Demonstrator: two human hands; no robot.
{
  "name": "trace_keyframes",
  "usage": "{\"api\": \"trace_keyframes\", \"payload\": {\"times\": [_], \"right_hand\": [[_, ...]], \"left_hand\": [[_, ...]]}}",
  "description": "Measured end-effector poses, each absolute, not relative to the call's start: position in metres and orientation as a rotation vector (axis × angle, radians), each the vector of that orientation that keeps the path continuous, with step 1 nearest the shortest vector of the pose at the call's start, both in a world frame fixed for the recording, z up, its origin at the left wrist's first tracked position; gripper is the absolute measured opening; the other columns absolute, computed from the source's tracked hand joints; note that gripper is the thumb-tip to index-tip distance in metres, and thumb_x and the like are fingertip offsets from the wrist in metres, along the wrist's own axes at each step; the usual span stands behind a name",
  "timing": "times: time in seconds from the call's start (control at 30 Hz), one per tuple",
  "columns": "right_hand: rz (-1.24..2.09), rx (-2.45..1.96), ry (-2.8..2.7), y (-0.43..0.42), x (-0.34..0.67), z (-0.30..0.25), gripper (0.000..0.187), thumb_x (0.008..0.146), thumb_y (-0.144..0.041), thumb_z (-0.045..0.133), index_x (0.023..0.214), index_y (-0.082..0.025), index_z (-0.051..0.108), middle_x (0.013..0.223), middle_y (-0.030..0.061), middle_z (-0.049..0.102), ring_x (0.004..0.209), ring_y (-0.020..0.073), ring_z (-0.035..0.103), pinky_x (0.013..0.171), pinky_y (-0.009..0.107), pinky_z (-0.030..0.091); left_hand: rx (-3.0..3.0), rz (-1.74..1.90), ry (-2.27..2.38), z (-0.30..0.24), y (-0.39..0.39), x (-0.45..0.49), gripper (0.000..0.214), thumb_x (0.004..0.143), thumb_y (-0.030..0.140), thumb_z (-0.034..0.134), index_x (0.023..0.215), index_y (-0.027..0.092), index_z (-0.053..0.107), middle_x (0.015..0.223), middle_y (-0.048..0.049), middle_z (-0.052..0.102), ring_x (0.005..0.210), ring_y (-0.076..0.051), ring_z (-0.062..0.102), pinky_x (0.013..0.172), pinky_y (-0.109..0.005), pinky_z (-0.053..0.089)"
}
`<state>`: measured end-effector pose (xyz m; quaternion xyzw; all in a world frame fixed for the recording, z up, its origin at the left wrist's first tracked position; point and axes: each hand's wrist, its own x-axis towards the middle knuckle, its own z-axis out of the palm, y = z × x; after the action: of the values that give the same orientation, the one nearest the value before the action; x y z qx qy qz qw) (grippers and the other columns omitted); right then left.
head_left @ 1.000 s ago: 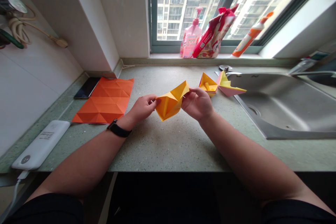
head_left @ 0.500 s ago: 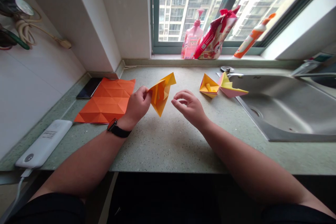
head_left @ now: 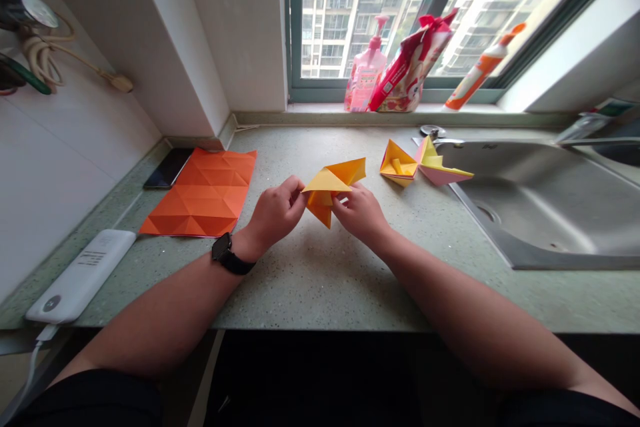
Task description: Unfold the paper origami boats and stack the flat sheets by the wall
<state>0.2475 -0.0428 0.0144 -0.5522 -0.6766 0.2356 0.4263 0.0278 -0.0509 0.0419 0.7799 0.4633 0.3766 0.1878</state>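
Observation:
Both my hands pinch a folded yellow-orange origami paper (head_left: 328, 188) above the counter. My left hand (head_left: 277, 211) grips its left corner, and my right hand (head_left: 360, 213) holds its lower right side. The paper's pale yellow flap points left, and a darker orange point hangs down between my hands. Just beyond my right hand stand a yellow origami piece (head_left: 398, 163) and a yellow-and-pink origami piece (head_left: 440, 163), touching each other. Left of my left hand lies a creased orange paper sheet (head_left: 197, 193), flat on the counter.
A speckled stone counter (head_left: 320, 287) holds a black phone (head_left: 167, 168) and a white power bank (head_left: 80, 277) with its cable. A steel sink (head_left: 540, 207) lies right. Several bottles and a red packet (head_left: 407, 73) stand on the windowsill.
My right hand has come back onto the paper, which my left hand alone held before. The paper has turned, with its point now lower and a pale flap lying flatter toward the left.

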Motion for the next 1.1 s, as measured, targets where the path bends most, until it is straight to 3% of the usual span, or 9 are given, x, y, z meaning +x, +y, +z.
{"api": "trace_keyframes", "payload": {"times": [0.1,0.23,0.4,0.57,0.73,0.83,0.97,1.1], "right_hand": [[0.674,-1.326,-1.674,-0.04,0.248,0.016,0.029,0.091,-0.048,0.07,0.074,-0.026,0.075,0.087,0.0066,0.068,0.087,0.0266,0.066,0.081,0.043,0.053],[0.913,-1.251,-1.571,-0.039,0.247,0.021,0.028,0.088,-0.049,0.068,0.08,-0.024,0.078,0.089,0.0054,0.074,0.09,0.0256,0.066,0.081,0.04,0.053],[1.17,-1.196,-1.293,-0.039,0.247,0.026,0.029,0.083,-0.051,0.072,0.089,-0.023,0.079,0.091,0.0055,0.078,0.086,0.0226,0.067,0.079,0.038,0.053],[1.304,-1.165,-1.142,-0.039,0.25,0.034,0.023,0.078,-0.046,0.077,0.082,-0.023,0.075,0.084,0.0047,0.073,0.083,0.0214,0.064,0.078,0.038,0.053],[1.457,-1.1,-1.175,-0.037,0.255,0.041,0.021,0.079,-0.044,0.076,0.084,-0.024,0.075,0.086,0.0067,0.073,0.084,0.0234,0.065,0.08,0.04,0.055],[1.546,-1.065,-1.198,-0.036,0.259,0.043,0.021,0.079,-0.043,0.075,0.088,-0.024,0.076,0.086,0.0073,0.074,0.084,0.0248,0.066,0.081,0.042,0.056],[1.514,-1.058,-1.197,-0.033,0.262,0.042,0.026,0.079,-0.045,0.072,0.094,-0.024,0.078,0.092,0.0089,0.078,0.09,0.0289,0.07,0.083,0.045,0.059],[1.21,-1.144,-1.249,-0.027,0.267,0.035,0.026,0.084,-0.049,0.069,0.087,-0.024,0.077,0.09,0.0072,0.078,0.092,0.0295,0.07,0.084,0.044,0.058]], "left_hand": [[2.197,1.056,1.312,0.039,-0.048,0.027,0.02,0.107,0.038,0.057,0.109,0.021,0.067,0.077,0.0004,0.07,0.063,-0.015,0.061,0.062,-0.028,0.039],[2.169,1.038,1.317,0.035,-0.041,0.024,0.033,0.109,0.05,0.055,0.122,0.022,0.067,0.085,-0.0017,0.074,0.067,-0.017,0.066,0.063,-0.028,0.042],[2.079,1.026,1.288,0.031,-0.037,0.023,0.047,0.108,0.065,0.054,0.117,0.021,0.068,0.092,-0.0044,0.077,0.069,-0.017,0.069,0.061,-0.027,0.045],[2.032,0.943,1.232,0.028,-0.034,0.021,0.058,0.105,0.073,0.052,0.099,0.019,0.072,0.079,-0.0046,0.073,0.064,-0.018,0.068,0.056,-0.026,0.046],[1.91,0.981,1.237,0.022,-0.025,0.017,0.063,0.102,0.078,0.054,0.103,0.019,0.073,0.078,-0.0053,0.074,0.06,-0.017,0.067,0.052,-0.026,0.048],[1.771,1.044,1.174,0.018,-0.019,0.015,0.07,0.094,0.085,0.061,0.111,0.017,0.074,0.09,-0.0083,0.076,0.064,-0.017,0.069,0.052,-0.026,0.053],[1.63,1.092,1.043,0.018,-0.014,0.015,0.077,0.088,0.088,0.067,0.113,0.016,0.076,0.106,-0.0128,0.079,0.084,-0.021,0.073,0.062,-0.027,0.059],[1.51,1.048,0.931,0.021,-0.014,0.014,0.08,0.086,0.087,0.07,0.12,0.015,0.076,0.118,-0.0165,0.08,0.099,-0.026,0.076,0.079,-0.033,0.062]]}}
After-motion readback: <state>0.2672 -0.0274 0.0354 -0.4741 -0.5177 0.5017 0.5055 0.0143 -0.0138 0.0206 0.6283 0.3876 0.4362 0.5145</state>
